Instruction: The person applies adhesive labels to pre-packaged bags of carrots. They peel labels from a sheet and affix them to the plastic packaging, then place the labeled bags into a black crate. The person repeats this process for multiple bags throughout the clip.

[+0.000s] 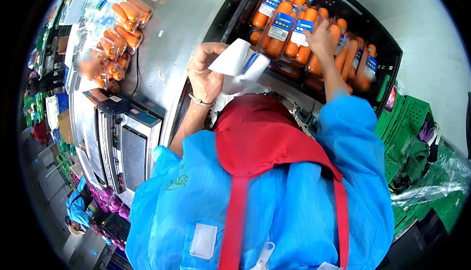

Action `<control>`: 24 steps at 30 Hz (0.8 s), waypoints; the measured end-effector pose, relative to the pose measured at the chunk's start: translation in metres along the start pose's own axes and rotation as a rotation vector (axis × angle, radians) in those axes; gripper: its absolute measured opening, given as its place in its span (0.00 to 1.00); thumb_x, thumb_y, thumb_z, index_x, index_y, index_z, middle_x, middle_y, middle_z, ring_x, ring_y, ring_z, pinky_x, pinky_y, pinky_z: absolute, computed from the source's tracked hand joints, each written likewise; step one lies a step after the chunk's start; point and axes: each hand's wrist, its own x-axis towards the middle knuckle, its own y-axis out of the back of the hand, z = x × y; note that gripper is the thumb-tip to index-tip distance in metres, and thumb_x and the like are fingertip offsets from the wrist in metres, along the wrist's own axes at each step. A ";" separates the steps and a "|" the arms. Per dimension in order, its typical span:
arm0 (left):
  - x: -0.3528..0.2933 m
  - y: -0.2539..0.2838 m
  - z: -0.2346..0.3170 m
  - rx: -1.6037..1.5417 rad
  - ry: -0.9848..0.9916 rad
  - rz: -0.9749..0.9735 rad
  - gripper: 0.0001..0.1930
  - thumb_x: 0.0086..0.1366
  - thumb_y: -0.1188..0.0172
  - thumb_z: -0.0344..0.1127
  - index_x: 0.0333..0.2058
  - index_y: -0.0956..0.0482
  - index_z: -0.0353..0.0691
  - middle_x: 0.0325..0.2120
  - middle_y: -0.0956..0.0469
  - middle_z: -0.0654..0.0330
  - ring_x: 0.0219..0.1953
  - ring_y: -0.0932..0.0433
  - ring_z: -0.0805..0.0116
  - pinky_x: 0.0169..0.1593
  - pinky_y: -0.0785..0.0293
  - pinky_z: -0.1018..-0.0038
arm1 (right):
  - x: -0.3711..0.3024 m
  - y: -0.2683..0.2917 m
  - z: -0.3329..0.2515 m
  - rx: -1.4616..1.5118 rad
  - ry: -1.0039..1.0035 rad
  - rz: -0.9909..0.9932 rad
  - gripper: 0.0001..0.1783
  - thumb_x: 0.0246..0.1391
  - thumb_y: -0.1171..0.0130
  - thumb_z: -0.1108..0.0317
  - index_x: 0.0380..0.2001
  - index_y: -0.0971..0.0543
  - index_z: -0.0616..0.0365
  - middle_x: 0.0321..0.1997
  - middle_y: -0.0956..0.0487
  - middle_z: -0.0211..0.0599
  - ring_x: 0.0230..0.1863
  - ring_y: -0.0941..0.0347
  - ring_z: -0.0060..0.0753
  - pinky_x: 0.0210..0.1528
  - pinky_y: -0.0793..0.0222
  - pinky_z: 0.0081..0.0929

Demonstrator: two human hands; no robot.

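My left hand (pixel 205 76), a bracelet at its wrist, is closed on a curled white strip of labels (pixel 234 58). A blue patch shows on the strip's right part. At the upper right, my right hand (pixel 321 41) reaches into a black crate (pixel 394 54) full of bagged carrots. Its fingers are spread against a clear carrot pack (pixel 305 19), at the edge of the blue and white label stuck on it. Other carrot packs (pixel 277 27) with similar labels lie on both sides. What is under the right palm is hidden.
Several carrot bags without visible blue labels (pixel 117 37) are heaped on the steel table (pixel 184 14) at the left. A dark cable (pixel 138 68) runs beside them. A boxy metal machine (pixel 128 147) stands below. Green crates (pixel 405 127) are stacked at the right. Another person (pixel 77 206) is at the far lower left.
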 end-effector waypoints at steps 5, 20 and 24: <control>0.013 -0.006 0.006 -0.019 0.065 -0.088 0.06 0.53 0.42 0.23 0.32 0.23 0.34 0.26 0.24 0.64 0.28 0.26 0.78 0.36 0.30 0.83 | -0.076 0.039 -0.046 1.067 0.509 -0.435 0.26 0.51 0.43 0.60 0.51 0.34 0.62 0.44 0.26 0.40 0.47 0.30 0.32 0.50 0.35 0.29; 0.025 -0.019 0.004 -0.131 0.269 -0.374 0.04 0.56 0.43 0.24 0.32 0.23 0.34 0.27 0.23 0.66 0.32 0.27 0.82 0.37 0.30 0.83 | -0.117 0.056 -0.068 0.913 0.700 -0.463 0.12 0.48 0.42 0.74 0.38 0.27 0.63 0.36 0.25 0.35 0.37 0.28 0.22 0.38 0.32 0.21; 0.030 -0.025 -0.011 -0.145 0.161 -0.435 0.04 0.55 0.40 0.27 0.25 0.26 0.34 0.26 0.26 0.66 0.30 0.31 0.83 0.34 0.32 0.82 | -0.123 0.050 -0.064 1.109 0.653 -0.325 0.06 0.50 0.44 0.75 0.33 0.26 0.66 0.32 0.24 0.34 0.35 0.28 0.19 0.35 0.31 0.17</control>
